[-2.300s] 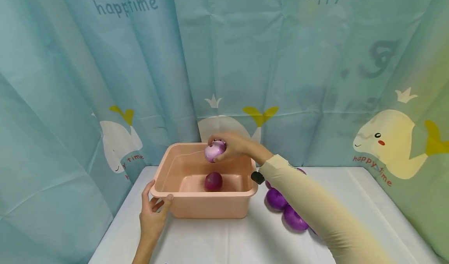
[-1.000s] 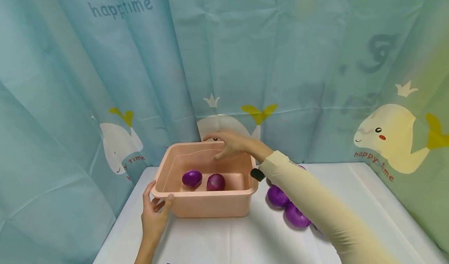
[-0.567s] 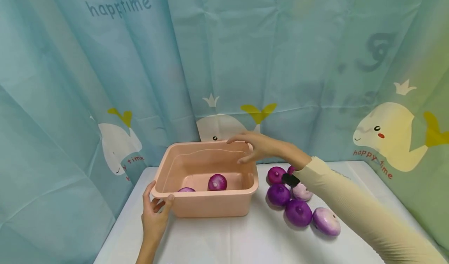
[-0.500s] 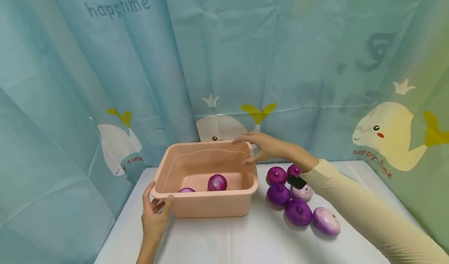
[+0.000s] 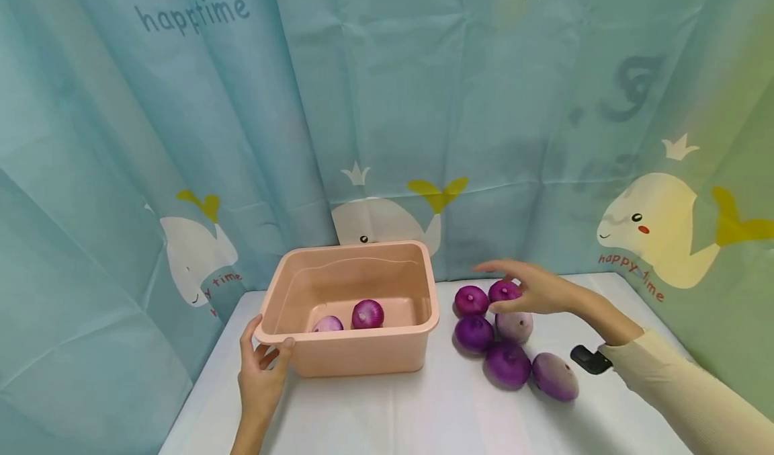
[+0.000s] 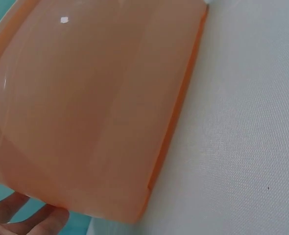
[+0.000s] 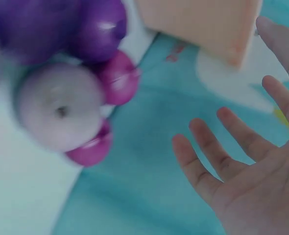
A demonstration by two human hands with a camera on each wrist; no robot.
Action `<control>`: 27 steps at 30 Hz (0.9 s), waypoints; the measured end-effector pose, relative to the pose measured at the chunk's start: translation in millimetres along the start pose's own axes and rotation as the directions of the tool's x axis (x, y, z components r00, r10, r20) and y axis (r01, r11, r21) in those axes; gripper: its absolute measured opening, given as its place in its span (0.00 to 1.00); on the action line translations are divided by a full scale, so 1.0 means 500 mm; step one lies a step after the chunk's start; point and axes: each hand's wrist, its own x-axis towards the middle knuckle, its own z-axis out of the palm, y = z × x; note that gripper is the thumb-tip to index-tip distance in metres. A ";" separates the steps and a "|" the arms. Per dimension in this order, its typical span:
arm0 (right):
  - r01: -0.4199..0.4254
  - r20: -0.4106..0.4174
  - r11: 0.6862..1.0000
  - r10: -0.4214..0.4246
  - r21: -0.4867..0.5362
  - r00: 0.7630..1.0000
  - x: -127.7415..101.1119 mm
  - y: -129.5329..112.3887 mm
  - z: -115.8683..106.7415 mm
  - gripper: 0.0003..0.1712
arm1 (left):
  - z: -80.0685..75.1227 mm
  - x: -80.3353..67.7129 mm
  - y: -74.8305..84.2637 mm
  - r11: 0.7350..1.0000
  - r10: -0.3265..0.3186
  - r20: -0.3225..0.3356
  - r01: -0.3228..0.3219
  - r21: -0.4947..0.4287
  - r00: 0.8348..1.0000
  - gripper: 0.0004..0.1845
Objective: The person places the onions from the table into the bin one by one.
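A peach plastic basin [image 5: 357, 357] stands upright on the table, with two onions inside: a purple-red onion [image 5: 367, 314] and a paler onion [image 5: 328, 324] partly hidden by the front rim. My left hand [image 5: 261, 378] grips the basin's front left corner, thumb on the front rim and fingers at the left side. Over the group of purple and pale onions [image 5: 507, 365] on the right, my right hand [image 5: 538, 290] hovers with nothing in it. Its spread fingers show in the right wrist view, apart from the pale onion [image 7: 61, 107].
A white cloth [image 5: 363, 415] covers the table. A blue-green curtain [image 5: 387, 105] with whale prints hangs close behind the basin and along both sides. A black wrist device [image 5: 590, 359] sits at my right sleeve.
My right hand let go of an onion inside the basin, then moved right, out over the loose onions. The released onion rolled forward toward the front wall. My left hand keeps its place.
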 end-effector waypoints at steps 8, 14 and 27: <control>-0.087 -0.005 0.994 0.088 0.061 0.996 -0.112 0.058 0.013 0.39 | -0.004 -0.001 0.001 1.000 -0.006 0.016 0.007 -0.016 1.000 0.39; -0.088 0.067 0.989 0.080 0.123 0.995 -0.176 0.084 0.020 0.40 | -0.005 0.001 0.001 1.000 0.003 0.013 -0.003 -0.022 1.000 0.39; -0.128 0.235 0.929 0.046 0.348 0.971 -0.262 0.142 0.071 0.35 | -0.003 0.000 0.000 1.000 0.001 0.013 -0.001 -0.022 1.000 0.40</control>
